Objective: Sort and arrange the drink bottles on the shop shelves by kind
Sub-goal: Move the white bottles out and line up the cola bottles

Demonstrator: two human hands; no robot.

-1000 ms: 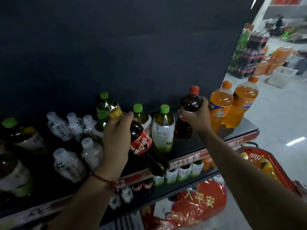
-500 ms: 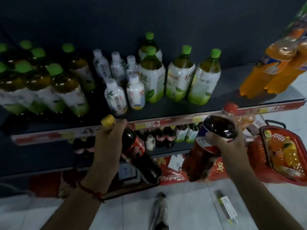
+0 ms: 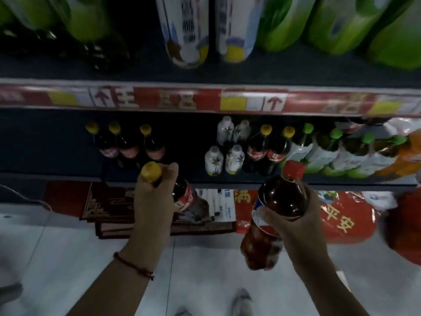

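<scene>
My left hand [image 3: 153,201] grips a yellow-capped cola bottle [image 3: 186,197] by its neck, just in front of the lower shelf [image 3: 57,176]. A larger red-capped cola bottle [image 3: 276,215] is held tilted in my right hand [image 3: 293,226], below the shelf's front edge. Behind my left hand, three yellow-capped cola bottles [image 3: 127,144] stand on that shelf. Further right stand small white bottles [image 3: 224,153], two more yellow-capped colas [image 3: 268,149] and green-capped tea bottles [image 3: 337,151].
The upper shelf edge [image 3: 205,100] with its red price strip runs across the view, with blurred green and white bottles above it. Red packages [image 3: 341,220] and dark boxes [image 3: 109,206] lie on the floor under the shelves. An orange bottle [image 3: 403,160] stands at far right.
The view has tilted down from the upper shelf to the lower one. Both hands have come down with their bottles, the left one now at the lower shelf's front.
</scene>
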